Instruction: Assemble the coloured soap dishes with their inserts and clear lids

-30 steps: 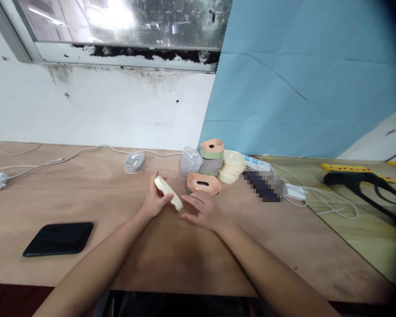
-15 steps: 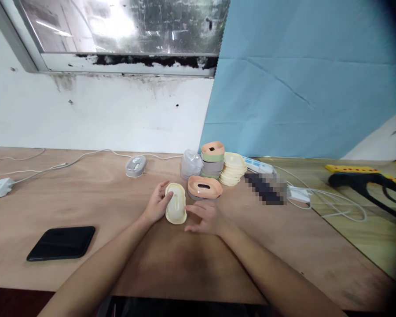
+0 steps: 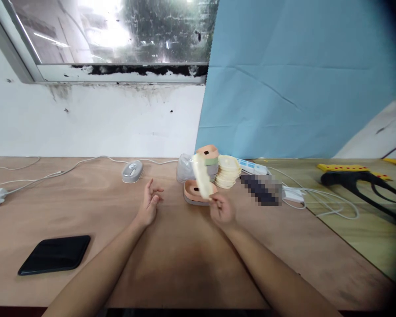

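Observation:
Between its fingertips my right hand (image 3: 222,210) pinches the lower end of a cream-coloured oval plastic tray (image 3: 202,177), which is raised, tilted and blurred by motion. Behind that tray sits an orange oval piece with a slot, on a grey base (image 3: 192,194), partly covered. My left hand (image 3: 149,203) is just above the table to the left, fingers apart and holding nothing. At the back, orange, green and grey oval pieces (image 3: 208,152) are stacked. Beside them stand a pile of cream trays (image 3: 229,171) and clear plastic pieces (image 3: 185,166).
A grey oval case (image 3: 132,171) lies at the back left, near a white cable. Toward the front left is a black phone-like slab (image 3: 55,254). A power strip (image 3: 253,166), a white adapter (image 3: 293,193) with cables and a black-handled tool (image 3: 353,178) occupy the right.
The cream tray has passed from my left hand to my right, lifted and moved rightward. My left hand has let go and drawn back left. The view has shifted slightly.

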### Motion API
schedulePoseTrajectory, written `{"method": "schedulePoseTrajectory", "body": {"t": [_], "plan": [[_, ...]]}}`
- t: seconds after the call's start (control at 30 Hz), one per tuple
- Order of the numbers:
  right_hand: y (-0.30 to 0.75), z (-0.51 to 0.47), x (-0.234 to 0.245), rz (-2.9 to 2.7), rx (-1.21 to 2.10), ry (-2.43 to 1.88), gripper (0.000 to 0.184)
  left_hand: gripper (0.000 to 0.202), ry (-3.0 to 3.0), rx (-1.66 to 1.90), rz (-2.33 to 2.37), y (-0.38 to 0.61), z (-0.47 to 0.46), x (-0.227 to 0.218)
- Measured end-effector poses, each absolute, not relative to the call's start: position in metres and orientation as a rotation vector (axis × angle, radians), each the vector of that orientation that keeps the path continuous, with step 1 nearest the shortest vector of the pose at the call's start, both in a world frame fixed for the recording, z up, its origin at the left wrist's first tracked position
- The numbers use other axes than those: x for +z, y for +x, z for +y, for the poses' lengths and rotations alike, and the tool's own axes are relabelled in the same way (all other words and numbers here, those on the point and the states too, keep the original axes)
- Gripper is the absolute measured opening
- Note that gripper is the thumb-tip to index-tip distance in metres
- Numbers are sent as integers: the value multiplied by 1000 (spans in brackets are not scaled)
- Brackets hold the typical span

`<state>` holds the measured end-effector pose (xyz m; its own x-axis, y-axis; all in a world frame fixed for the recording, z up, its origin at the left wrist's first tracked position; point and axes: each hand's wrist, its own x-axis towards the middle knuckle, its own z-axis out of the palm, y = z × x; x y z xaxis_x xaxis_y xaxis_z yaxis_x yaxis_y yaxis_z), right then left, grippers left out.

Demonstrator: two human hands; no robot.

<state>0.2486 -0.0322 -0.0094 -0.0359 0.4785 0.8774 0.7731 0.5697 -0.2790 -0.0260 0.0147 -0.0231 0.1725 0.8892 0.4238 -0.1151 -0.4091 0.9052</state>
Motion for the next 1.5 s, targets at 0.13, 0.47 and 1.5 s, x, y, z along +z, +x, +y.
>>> {"method": "schedulePoseTrajectory", "body": {"t": [0.13, 0.47, 1.5], "plan": [[296, -14, -1, -1263, -362, -1316, 27, 70, 1686, 1363, 885, -33, 22, -27], [384, 24, 83, -1822, -560, -1802, 29, 70, 1798, 1335, 913, -33, 23, -32], [164, -58, -20, -2507, 121, -930, 30, 72, 1930, 1040, 2233, -97, 105, -19]]}}
